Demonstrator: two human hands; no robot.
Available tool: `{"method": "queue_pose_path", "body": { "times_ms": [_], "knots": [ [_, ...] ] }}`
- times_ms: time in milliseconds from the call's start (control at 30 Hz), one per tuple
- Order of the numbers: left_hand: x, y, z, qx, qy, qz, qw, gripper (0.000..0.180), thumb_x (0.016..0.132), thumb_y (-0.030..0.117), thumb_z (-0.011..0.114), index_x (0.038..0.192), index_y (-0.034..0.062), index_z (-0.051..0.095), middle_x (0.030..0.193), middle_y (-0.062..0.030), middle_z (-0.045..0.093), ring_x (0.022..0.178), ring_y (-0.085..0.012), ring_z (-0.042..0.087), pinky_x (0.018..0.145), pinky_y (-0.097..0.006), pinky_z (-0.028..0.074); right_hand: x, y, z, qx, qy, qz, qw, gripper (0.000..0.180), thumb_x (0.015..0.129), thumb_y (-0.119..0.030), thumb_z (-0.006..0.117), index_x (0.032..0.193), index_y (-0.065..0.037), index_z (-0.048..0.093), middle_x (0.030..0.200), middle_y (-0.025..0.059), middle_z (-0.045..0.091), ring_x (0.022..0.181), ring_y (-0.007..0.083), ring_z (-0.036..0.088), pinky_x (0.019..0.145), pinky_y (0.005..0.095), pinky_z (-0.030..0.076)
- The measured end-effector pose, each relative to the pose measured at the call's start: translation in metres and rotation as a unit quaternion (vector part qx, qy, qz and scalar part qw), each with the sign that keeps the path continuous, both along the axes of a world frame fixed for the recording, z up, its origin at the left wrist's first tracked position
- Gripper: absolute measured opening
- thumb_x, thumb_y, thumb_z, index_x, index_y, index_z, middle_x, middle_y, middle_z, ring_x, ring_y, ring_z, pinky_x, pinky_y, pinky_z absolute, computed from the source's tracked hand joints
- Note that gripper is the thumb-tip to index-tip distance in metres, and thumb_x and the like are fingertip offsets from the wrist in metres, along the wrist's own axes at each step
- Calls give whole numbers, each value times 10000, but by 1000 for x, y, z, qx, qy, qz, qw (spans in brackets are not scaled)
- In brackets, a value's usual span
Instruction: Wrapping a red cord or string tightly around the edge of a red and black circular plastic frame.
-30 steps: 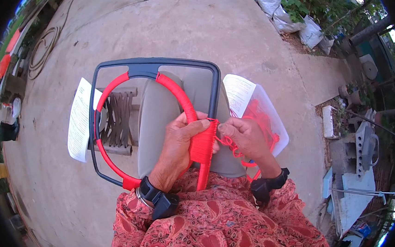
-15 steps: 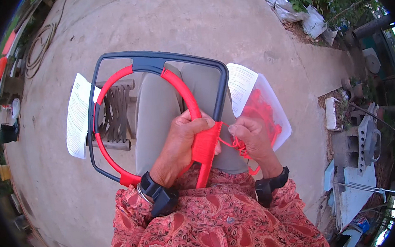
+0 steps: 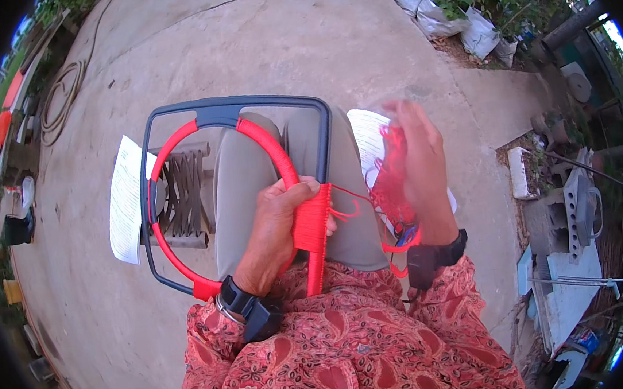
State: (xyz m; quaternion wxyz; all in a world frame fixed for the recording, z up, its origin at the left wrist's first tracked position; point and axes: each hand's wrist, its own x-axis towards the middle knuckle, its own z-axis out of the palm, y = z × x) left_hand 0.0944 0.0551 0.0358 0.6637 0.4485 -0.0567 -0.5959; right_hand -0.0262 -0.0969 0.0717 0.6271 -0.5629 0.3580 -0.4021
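Across my lap lies a dark, rounded-square frame (image 3: pixel 326 131) with a ring (image 3: pixel 177 134) inside it, much of the ring wrapped in red cord. My left hand (image 3: pixel 275 219) is closed around the right side, thumb pressed beside a broad band of tightly wound red cord (image 3: pixel 311 227). From this band a loose red strand (image 3: pixel 347 211) runs rightward. My right hand (image 3: pixel 424 160) is raised beside a tangle of red cord (image 3: pixel 391 181). Motion smears its fingers, so whether they hold cord cannot be made out.
Behind the frame's left side stands a stool with a woven strap seat (image 3: pixel 184 197). Printed sheets lie left (image 3: pixel 124 209) and right (image 3: pixel 367 135) of my knees. A coiled hose (image 3: pixel 63 104) rests on the concrete floor. White sacks (image 3: pixel 440 20) and stacked blocks (image 3: pixel 548 231) line the right.
My right hand has moved up and away from the wound band, over the cord tangle. The frame has shifted slightly left and down, still in my left hand.
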Motion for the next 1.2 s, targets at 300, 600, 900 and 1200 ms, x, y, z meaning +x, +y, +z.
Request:
{"method": "queue_pose_path", "body": {
  "times_ms": [300, 600, 900, 1200],
  "knots": [
    [8, 7, 1, 12, 3, 64, 998, 117, 880, 90, 556, 932, -13, 538, 715, -117, 607, 516, -236, 630, 453, -323, 530, 20, 10, -36, -306, 148, 108, 934, 665, 867, -400, 638, 1349, -19, 385, 1255, 179, 512, 1196, 301, 463, 1006, 407, 355],
    [6, 0, -2, 7, 11, 37, 999, 137, 880, 107, 572, 953, -1, 530, 723, -117, 608, 520, -241, 633, 463, -329, 537, -17, -8, -28, -275, 125, 60, 952, 334, 913, -243, 592, 1160, -24, 542, 1030, 130, 618, 1032, 241, 576, 917, 371, 435],
    [10, 8, -3, -24, -13, 87, 996, 160, 869, 154, 599, 920, 15, 538, 699, -109, 593, 506, -237, 609, 469, -349, 535, -325, -189, -114, 132, -340, -91, 927, 158, 876, -150, 636, 973, -56, 553, 689, -11, 521, 659, 101, 519, 690, 311, 473],
    [25, 24, -1, -46, -20, 163, 985, 207, 851, 201, 627, 886, 22, 530, 703, -90, 572, 535, -230, 583, 489, -348, 501, -603, -106, -166, -209, 466, -270, 816, 253, 823, -132, 622, 1025, -52, 492, 831, 27, 526, 724, 143, 518, 653, 293, 447]
  ]
}}
